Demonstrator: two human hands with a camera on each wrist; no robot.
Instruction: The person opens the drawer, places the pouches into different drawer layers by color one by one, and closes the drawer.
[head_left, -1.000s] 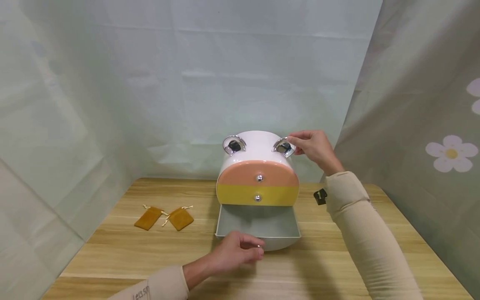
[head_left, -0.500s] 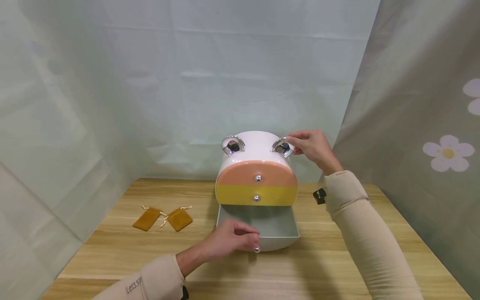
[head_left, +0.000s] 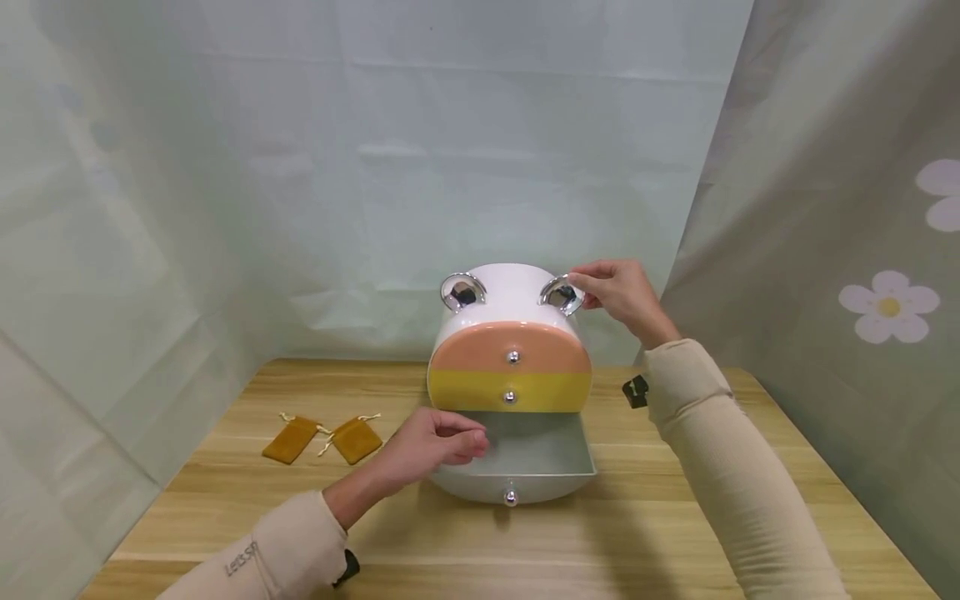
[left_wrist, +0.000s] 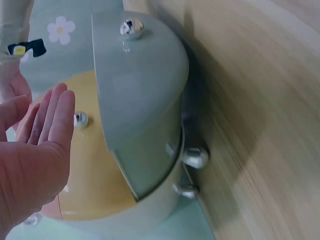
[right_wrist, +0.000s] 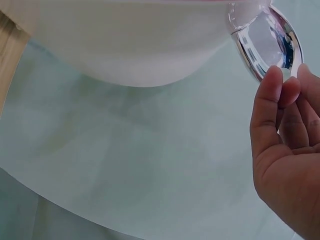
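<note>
Over open drawer [head_left: 517, 467]: left hand [head_left: 431, 446] relaxed, grip empty; right hand [head_left: 618, 292] pinching chrome ring [head_left: 561, 293].

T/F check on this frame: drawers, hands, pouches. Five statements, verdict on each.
1. The bottom drawer is pulled out. True.
2. The right hand touches the chrome ring on the box's top. True.
3. The left hand grips the bottom drawer's knob. False: it is off the knob, by the drawer's left side, holding nothing.
4. Two pouches lie inside the open drawer. False: they lie on the table, left of the box.
5. The yellow drawer is shut. True.
</note>
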